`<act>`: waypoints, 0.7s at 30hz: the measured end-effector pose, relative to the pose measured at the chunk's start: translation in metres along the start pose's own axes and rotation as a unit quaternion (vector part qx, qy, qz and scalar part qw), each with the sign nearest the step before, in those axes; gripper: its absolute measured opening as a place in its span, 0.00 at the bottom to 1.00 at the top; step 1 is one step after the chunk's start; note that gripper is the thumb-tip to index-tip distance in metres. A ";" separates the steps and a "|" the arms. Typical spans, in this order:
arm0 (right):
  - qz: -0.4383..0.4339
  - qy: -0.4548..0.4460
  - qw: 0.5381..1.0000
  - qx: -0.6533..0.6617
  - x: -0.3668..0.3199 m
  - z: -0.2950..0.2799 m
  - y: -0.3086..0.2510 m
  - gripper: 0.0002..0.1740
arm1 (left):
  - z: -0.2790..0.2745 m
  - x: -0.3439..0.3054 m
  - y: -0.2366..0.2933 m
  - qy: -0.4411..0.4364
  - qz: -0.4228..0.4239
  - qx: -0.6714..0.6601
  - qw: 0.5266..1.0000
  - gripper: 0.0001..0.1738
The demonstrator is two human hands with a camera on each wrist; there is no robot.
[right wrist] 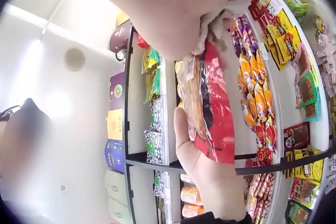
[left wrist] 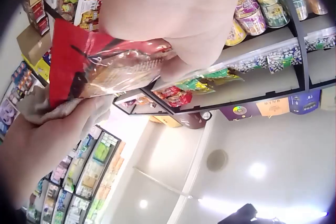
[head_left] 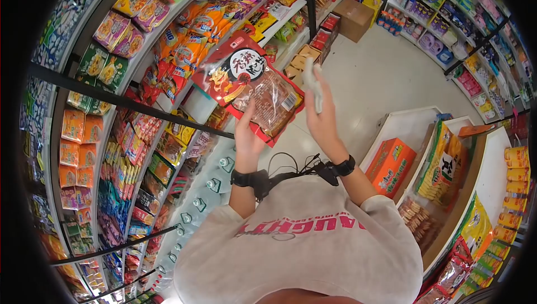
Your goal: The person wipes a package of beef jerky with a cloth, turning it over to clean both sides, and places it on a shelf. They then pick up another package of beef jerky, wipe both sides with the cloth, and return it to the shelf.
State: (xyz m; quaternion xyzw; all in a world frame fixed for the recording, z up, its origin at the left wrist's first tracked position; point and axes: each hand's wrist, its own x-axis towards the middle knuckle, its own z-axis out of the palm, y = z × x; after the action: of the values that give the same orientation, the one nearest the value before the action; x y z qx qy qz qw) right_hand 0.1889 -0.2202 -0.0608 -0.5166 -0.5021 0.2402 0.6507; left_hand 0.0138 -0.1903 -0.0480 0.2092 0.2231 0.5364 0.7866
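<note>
My left hand (head_left: 250, 136) grips a red snack packet (head_left: 238, 83) by its lower edge, thumb across the clear front. The packet has a black and white label, a see-through window with brown food inside and a barcode near one corner. Just right of it my right hand (head_left: 324, 120) is raised, holding a crumpled white cloth (head_left: 310, 80) along the thumb side. In the right wrist view the cloth (right wrist: 212, 28) hangs right at the packet's upper edge (right wrist: 216, 77). From the left wrist, the right fingers (left wrist: 92, 111) show close under the packet.
Shelves of bagged snacks (head_left: 190, 46) and instant noodles (head_left: 81, 141) curve along the left. On the right, a low white display holds an orange box (head_left: 391, 164) and yellow bags (head_left: 444, 164). A cardboard box (head_left: 352, 18) stands on the floor ahead, and bottles (head_left: 196, 206) stand at lower left.
</note>
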 end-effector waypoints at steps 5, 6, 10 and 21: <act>-0.147 -0.151 0.967 -0.146 -0.021 0.003 -0.003 0.33 | -0.001 0.012 -0.025 0.042 -0.004 0.093 0.995 0.23; -0.147 -0.158 0.966 -0.143 -0.017 -0.001 -0.001 0.33 | 0.008 0.011 -0.025 0.036 -0.001 0.117 0.992 0.23; -0.035 -0.073 0.997 -0.013 0.015 -0.022 0.007 0.33 | 0.032 0.004 -0.039 0.017 -0.025 0.221 0.975 0.24; 0.092 0.026 0.995 0.026 0.034 -0.092 0.048 0.16 | 0.047 0.002 -0.074 0.049 -0.080 0.321 0.942 0.24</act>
State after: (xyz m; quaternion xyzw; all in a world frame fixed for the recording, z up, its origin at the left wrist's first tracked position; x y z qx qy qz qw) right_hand 0.2944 -0.2147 -0.0871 -0.5497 -0.4291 0.2985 0.6517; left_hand 0.0970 -0.2172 -0.0521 0.4054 0.4378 0.3812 0.7061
